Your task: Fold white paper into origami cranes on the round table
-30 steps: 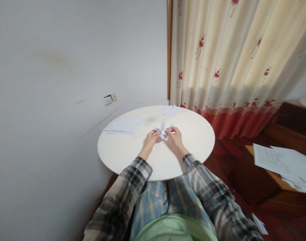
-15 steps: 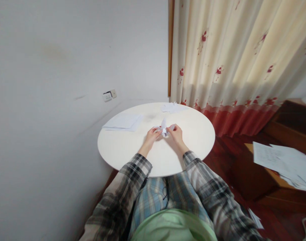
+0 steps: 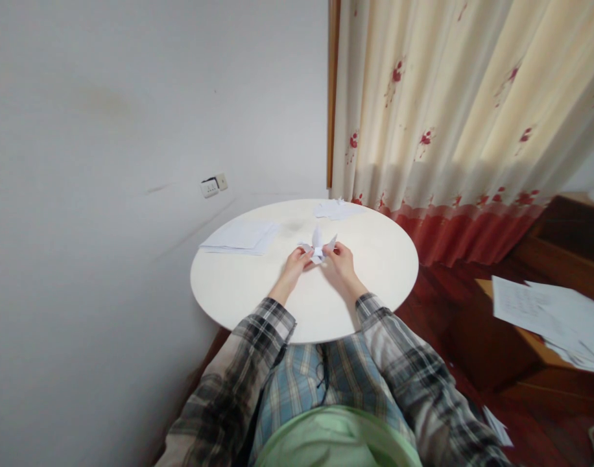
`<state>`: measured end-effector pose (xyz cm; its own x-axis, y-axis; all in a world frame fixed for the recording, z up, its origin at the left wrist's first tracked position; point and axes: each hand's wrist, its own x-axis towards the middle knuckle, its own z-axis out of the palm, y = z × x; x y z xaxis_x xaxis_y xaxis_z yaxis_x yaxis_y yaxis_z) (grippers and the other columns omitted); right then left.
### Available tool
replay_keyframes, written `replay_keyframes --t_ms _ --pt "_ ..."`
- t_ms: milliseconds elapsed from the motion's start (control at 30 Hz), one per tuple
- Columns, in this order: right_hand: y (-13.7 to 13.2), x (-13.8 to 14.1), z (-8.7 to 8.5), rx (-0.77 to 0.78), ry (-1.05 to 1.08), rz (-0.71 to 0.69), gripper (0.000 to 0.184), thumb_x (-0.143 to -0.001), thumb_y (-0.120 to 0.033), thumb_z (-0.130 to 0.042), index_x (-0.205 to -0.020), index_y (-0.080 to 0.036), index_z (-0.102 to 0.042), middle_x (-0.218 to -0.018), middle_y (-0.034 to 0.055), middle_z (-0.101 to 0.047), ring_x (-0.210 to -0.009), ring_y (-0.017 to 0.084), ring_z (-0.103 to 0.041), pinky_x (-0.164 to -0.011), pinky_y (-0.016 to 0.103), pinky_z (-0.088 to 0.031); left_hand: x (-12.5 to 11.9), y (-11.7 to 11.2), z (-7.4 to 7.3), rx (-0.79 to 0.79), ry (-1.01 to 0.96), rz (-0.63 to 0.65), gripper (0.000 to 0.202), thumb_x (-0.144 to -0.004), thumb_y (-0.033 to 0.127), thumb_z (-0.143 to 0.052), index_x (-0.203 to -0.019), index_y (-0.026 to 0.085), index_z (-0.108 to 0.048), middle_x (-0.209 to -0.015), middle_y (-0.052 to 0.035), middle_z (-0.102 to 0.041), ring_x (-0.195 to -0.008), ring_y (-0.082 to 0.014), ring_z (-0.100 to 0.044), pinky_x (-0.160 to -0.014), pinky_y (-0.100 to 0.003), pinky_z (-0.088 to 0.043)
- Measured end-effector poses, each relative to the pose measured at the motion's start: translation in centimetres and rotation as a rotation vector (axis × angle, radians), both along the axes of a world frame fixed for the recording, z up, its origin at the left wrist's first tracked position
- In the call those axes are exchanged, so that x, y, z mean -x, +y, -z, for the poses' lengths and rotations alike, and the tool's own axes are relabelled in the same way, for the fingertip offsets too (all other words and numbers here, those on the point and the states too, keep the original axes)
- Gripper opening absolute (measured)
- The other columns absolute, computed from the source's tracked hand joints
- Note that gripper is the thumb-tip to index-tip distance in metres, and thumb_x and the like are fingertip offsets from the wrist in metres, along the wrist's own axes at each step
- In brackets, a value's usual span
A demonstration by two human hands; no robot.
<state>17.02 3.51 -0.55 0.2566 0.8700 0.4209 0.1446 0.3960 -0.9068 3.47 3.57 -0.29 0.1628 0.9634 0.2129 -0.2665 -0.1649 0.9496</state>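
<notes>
Over the middle of the round white table, both my hands hold a small folded white paper piece with pointed flaps standing up and out like petals. My left hand is closed on its left side, thumb toward the centre. On the opposite side, my right hand pinches it near the base of the right flap. The fingertips partly cover the lower folds.
Flat sheets of white paper lie at the table's left. Crumpled or torn paper sits at the far edge. A wall stands close on the left, a curtain behind. Papers cover a wooden box at right.
The paper's right flap now stands more upright, and my right fingers have moved from it in toward its base. The left hand stays nearly in place.
</notes>
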Motion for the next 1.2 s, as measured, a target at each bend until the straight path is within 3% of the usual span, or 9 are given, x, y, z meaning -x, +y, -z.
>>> replay_keyframes --t_ms 267,633,867,1033,1200 --pt "0.0 0.1 0.1 -0.037 0.069 -0.057 0.022 -0.064 -0.033 -0.057 -0.075 -0.015 -0.060 -0.077 0.0044 -0.064 -0.070 0.015 -0.057 -0.067 0.028 -0.044 0.0 -0.2 -0.4 0.036 -0.058 -0.012 0.022 -0.062 0.027 -0.064 -0.079 0.016 -0.054 -0.081 -0.0012 -0.062 -0.071 -0.0120 -0.058 -0.074 -0.029 -0.046" --pt "0.2 0.3 0.2 -0.024 0.222 -0.109 0.020 -0.062 -0.033 -0.059 -0.072 -0.016 -0.060 -0.073 0.0026 -0.063 -0.066 0.015 -0.056 -0.067 0.029 -0.046 0.1 0.5 0.2 0.090 -0.182 0.017 0.019 -0.060 0.015 -0.061 -0.078 0.014 -0.059 -0.084 -0.0053 -0.064 -0.079 -0.0147 -0.059 -0.080 -0.032 -0.044" --pt "-0.3 -0.1 -0.3 0.039 0.259 -0.004 0.026 -0.066 -0.041 -0.056 -0.071 -0.016 -0.056 -0.069 0.0010 -0.060 -0.061 0.013 -0.054 -0.058 0.027 -0.044 0.1 -0.3 0.0 0.084 -0.026 0.108 0.025 -0.067 0.023 -0.061 -0.090 0.014 -0.059 -0.090 -0.0073 -0.063 -0.074 -0.0127 -0.058 -0.069 -0.027 -0.045" --pt "-1.0 -0.3 -1.1 0.045 0.269 -0.009 0.029 -0.066 -0.044 -0.056 -0.073 -0.016 -0.058 -0.071 0.0023 -0.061 -0.063 0.014 -0.056 -0.058 0.026 -0.042 0.1 -0.2 0.1 0.075 -0.023 0.059 0.020 -0.066 0.024 -0.061 -0.082 0.013 -0.058 -0.080 -0.0055 -0.062 -0.064 -0.0108 -0.055 -0.058 -0.023 -0.042" --pt "-1.1 -0.1 -1.3 0.006 0.229 -0.015 0.028 -0.064 -0.041 -0.059 -0.076 -0.015 -0.061 -0.074 0.0035 -0.063 -0.066 0.014 -0.054 -0.062 0.026 -0.042 0.0 0.1 0.3 0.090 -0.024 0.012 0.018 -0.063 0.022 -0.061 -0.077 0.012 -0.056 -0.075 -0.0045 -0.061 -0.062 -0.0105 -0.054 -0.057 -0.023 -0.041"
